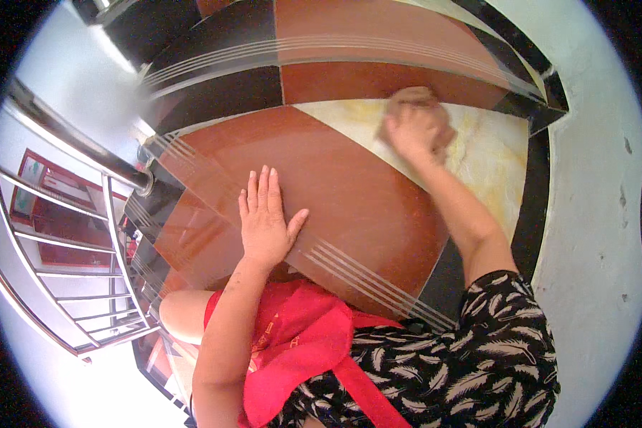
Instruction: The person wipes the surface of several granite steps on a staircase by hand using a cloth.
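Note:
My right hand (414, 131) presses a brown cloth (414, 96) against the white-and-yellow marbled tile (489, 144) of a stair landing, close under the riser of the step above. Both the hand and the cloth are blurred. Flat on the red-brown tile (342, 182) rests my left hand (265, 214), fingers spread, with nothing in it. The cloth looks bunched, and my palm hides part of it.
A red-brown and black riser (353, 83) rises at the far side. On the left stands a stainless steel railing (64, 241). A pale wall (588, 224) with small chips borders the right. Pale grooved strips (374, 278) mark the near step edge.

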Available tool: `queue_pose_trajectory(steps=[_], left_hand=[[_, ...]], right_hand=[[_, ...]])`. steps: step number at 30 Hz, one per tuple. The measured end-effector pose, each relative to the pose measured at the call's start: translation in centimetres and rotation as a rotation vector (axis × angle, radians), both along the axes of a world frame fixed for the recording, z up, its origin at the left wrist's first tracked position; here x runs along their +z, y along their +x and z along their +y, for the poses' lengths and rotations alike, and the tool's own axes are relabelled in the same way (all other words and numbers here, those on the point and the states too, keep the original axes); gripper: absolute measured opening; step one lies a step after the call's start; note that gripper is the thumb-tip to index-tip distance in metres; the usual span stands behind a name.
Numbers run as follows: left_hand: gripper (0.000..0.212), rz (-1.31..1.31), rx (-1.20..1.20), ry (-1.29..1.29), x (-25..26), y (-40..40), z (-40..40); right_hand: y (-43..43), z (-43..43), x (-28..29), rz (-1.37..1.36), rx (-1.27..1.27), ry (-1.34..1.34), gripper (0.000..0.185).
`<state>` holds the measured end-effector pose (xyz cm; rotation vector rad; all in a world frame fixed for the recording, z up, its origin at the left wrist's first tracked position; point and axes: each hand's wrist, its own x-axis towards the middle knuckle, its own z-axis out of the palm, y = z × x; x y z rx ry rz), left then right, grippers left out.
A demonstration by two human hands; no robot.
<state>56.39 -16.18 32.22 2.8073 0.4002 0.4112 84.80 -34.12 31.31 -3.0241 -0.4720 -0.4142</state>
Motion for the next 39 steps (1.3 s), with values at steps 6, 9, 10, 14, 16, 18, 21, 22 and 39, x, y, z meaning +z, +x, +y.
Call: queue_pose_trajectory(steps=[6, 9, 10, 14, 16, 18, 21, 22, 39], left_hand=[[0.085, -0.113, 0.082, 0.006, -0.6, 0.2, 0.0], [0.084, -0.128, 0.058, 0.036, -0.5, -0.6, 0.3], [0.084, -0.143, 0.033, 0.034, -0.4, -0.8, 0.3], [0.079, -0.061, 0.034, 0.057, -0.6, -0.2, -0.1], [0.074, 0.004, 0.034, 0.08, -0.2, -0.1, -0.3], [0.073, 0.035, 0.028, 0.079, 0.2, -0.2, -0.4], [0.068, 0.04, 0.022, 0.057, 0.4, -0.3, -0.1], [0.067, 0.034, 0.021, 0.06, 0.2, -0.5, 0.1], [0.055, 0.01, -0.009, 0.06, -0.4, -0.3, 0.2]], right_hand=[[-13.8, 11.8, 1.0, -0.026, 0.707, 0.123, 0.049], [-17.6, 12.6, -1.0, -0.022, 0.906, 0.062, 0.05], [-17.9, 11.5, -0.2, 0.009, 0.921, 0.093, 0.05], [-15.6, 3.0, 1.7, 0.011, 0.9, 0.064, 0.051], [-12.6, -2.6, 2.2, -0.012, 0.736, -0.013, 0.048], [-8.6, -8.8, 1.7, -0.047, 0.536, -0.082, 0.048], [-3.2, -17.2, 1.2, 0.007, 0.165, -0.164, 0.056], [-1.6, -19.3, 1.0, 0.04, 0.049, -0.196, 0.06], [-19.0, -24.8, 6.7, 0.743, -0.173, -0.229, 0.069]])
